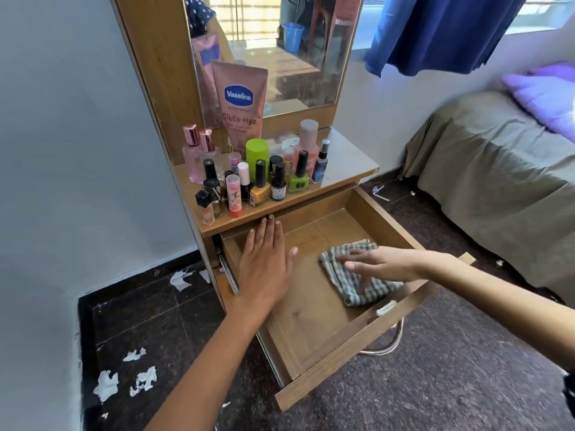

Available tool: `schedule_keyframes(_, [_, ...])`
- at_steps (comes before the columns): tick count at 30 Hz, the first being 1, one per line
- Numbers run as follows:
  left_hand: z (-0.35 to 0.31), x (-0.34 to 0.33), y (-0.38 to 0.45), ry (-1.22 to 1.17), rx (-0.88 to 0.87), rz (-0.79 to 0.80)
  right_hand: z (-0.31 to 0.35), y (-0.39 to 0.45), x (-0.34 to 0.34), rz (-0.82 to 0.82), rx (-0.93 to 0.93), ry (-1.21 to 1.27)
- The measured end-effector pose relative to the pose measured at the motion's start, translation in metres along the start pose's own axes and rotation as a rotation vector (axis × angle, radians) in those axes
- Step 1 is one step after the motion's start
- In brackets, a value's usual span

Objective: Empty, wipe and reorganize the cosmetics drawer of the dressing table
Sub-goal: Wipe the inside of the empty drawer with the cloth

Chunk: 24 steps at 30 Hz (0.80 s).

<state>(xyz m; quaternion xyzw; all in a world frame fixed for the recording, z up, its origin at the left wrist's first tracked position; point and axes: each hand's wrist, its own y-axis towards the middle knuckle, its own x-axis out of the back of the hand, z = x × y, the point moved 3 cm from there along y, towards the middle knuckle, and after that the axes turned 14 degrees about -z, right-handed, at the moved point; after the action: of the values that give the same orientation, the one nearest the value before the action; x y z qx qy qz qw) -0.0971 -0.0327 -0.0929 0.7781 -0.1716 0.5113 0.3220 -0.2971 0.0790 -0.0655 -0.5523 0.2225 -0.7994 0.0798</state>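
At centre frame the wooden drawer (314,325) stands pulled out, holding only a striped cloth (348,275), soft, light and probably best worked under a flat palm. The right hand (378,264) presses it with spread fingers; the left hand (264,262), open and flat, rests at the drawer's left wall. Bottles (258,178), likely light, breakable and easily toppled, crowd the surface (345,160) above.

The wooden drawer (314,334) stands pulled fully out below the worktop (345,163), its bare floor showing. A crumpled striped grey cloth (351,284) lies inside near the drawer's right front corner. Cosmetics, bottles and a pink Vaseline tube (241,101), stand crowded upright along the worktop's left and front edge.
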Motion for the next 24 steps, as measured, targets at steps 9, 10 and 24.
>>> schedule_keyframes(9, [-0.001,-0.002,-0.002,0.034,0.001,-0.082,0.054,0.027,-0.059,-0.028,-0.366,-0.005])
schedule_keyframes(10, [-0.001,-0.002,-0.002,0.035,0.002,-0.084,0.065,0.028,-0.067,-0.014,-0.345,0.0])
schedule_keyframes(24, [0.001,-0.002,-0.003,0.002,0.049,-0.096,0.021,0.055,-0.043,-0.214,-0.631,0.074])
